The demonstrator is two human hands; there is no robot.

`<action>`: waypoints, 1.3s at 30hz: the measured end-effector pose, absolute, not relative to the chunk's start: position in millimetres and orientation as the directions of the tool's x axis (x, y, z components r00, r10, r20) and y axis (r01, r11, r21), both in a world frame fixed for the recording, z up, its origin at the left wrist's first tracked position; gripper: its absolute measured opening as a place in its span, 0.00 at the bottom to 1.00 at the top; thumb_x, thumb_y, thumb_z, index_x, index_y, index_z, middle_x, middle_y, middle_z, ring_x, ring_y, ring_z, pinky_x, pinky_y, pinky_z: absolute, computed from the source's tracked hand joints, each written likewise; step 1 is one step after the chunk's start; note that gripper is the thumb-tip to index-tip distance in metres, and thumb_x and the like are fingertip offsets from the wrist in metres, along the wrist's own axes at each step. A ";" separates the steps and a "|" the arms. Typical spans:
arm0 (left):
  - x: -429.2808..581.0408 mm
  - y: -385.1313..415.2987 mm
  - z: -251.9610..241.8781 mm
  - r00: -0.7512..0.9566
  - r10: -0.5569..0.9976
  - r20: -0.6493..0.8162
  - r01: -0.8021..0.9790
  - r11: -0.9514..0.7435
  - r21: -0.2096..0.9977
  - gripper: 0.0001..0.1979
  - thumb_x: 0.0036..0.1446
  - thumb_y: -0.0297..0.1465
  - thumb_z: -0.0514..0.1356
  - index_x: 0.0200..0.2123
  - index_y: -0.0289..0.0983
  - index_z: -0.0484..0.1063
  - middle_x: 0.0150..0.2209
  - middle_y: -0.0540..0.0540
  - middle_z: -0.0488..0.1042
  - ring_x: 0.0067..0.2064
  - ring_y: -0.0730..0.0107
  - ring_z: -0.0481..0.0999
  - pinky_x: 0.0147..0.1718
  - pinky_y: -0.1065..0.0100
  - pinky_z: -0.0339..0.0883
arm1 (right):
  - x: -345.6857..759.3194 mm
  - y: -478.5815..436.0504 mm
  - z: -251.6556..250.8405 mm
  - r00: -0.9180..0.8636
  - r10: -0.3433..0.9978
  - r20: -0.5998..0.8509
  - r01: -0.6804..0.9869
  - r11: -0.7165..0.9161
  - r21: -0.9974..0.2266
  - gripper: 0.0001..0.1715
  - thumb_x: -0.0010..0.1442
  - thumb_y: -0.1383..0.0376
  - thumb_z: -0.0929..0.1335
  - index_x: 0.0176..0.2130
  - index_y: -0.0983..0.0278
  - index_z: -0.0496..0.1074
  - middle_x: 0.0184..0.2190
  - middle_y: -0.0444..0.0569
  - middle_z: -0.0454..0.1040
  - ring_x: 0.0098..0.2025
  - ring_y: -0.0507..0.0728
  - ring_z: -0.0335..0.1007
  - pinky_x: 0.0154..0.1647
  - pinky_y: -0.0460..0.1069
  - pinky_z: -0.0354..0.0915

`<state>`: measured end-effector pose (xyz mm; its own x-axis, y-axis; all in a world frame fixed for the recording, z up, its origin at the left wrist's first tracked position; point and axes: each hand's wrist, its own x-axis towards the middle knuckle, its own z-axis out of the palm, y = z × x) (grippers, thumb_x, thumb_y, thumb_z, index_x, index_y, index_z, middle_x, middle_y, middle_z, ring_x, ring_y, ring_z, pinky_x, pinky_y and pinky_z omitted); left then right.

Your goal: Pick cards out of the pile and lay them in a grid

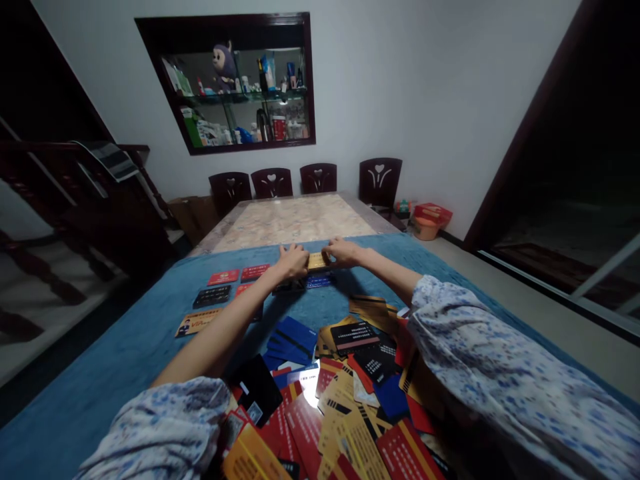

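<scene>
At the far part of the blue cloth, a gold card (316, 261) sits between my two hands. My left hand (294, 261) pinches its left end, and my right hand (342, 252) grips its right end with bent fingers. Whether it is one card or a small stack I cannot tell. Just below it lies a blue card (319, 282), with a dark card (289, 287) beside that under my left hand. To the left, red cards (223, 277), a black card (212, 295) and a gold VIP card (197, 323) are laid out, partly behind my left forearm.
A loose heap of red, gold, blue and black cards (345, 413) spreads across the near cloth (125, 340) between my forearms. Beyond the cloth the patterned tabletop (295, 217) shows, with several dark chairs (380, 180) behind it. A red bag (434, 213) rests on the floor at right.
</scene>
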<state>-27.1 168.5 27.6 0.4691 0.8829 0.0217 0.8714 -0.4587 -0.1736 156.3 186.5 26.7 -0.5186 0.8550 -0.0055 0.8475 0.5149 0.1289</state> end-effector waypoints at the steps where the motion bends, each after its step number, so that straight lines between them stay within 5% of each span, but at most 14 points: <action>1: -26.7 171.1 27.1 0.465 0.885 0.013 0.873 -0.457 -0.171 0.15 0.55 0.32 0.58 0.46 0.37 0.73 0.52 0.35 0.70 0.57 0.47 0.62 0.51 0.44 0.57 | 155.7 190.4 25.2 -0.515 0.857 -0.015 0.850 0.512 0.126 0.20 0.57 0.59 0.70 0.50 0.60 0.74 0.50 0.58 0.72 0.56 0.66 0.64 0.46 0.50 0.64; 8: -22.5 188.0 19.9 0.436 0.898 -0.059 0.881 -0.439 -0.174 0.15 0.53 0.31 0.58 0.44 0.36 0.75 0.52 0.35 0.70 0.57 0.45 0.61 0.51 0.43 0.58 | 152.6 215.6 13.6 -0.519 0.848 -0.106 0.842 0.529 0.106 0.22 0.56 0.62 0.71 0.50 0.62 0.75 0.48 0.55 0.77 0.52 0.61 0.70 0.52 0.49 0.62; 16: -20.4 197.9 9.3 0.420 0.901 -0.109 0.889 -0.433 -0.152 0.14 0.52 0.29 0.58 0.42 0.37 0.75 0.51 0.36 0.72 0.56 0.44 0.62 0.50 0.40 0.59 | 151.9 218.9 8.2 -0.508 0.843 -0.178 0.848 0.526 0.064 0.23 0.55 0.63 0.70 0.51 0.62 0.75 0.47 0.51 0.79 0.47 0.57 0.75 0.41 0.44 0.66; 33: -16.7 207.7 4.9 0.400 0.901 -0.167 0.893 -0.424 -0.152 0.16 0.49 0.28 0.58 0.43 0.36 0.76 0.55 0.35 0.69 0.58 0.45 0.61 0.55 0.37 0.56 | 137.4 226.1 5.8 -0.432 0.867 -0.248 0.892 0.451 0.025 0.23 0.52 0.67 0.70 0.49 0.65 0.77 0.49 0.56 0.78 0.48 0.59 0.75 0.39 0.44 0.67; 39: -14.6 209.1 4.7 0.396 0.901 -0.178 0.891 -0.424 -0.162 0.17 0.49 0.27 0.57 0.43 0.35 0.76 0.53 0.35 0.70 0.57 0.46 0.61 0.55 0.38 0.56 | 129.5 231.4 5.4 -0.388 0.873 -0.294 0.910 0.414 0.029 0.21 0.49 0.66 0.71 0.45 0.66 0.79 0.42 0.56 0.81 0.42 0.59 0.77 0.38 0.46 0.69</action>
<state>-14.6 209.1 4.7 0.3960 0.9008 -0.1780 0.8912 -0.4238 -0.1620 129.5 231.4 5.4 -0.3882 0.8734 -0.2939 0.9098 0.4140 0.0286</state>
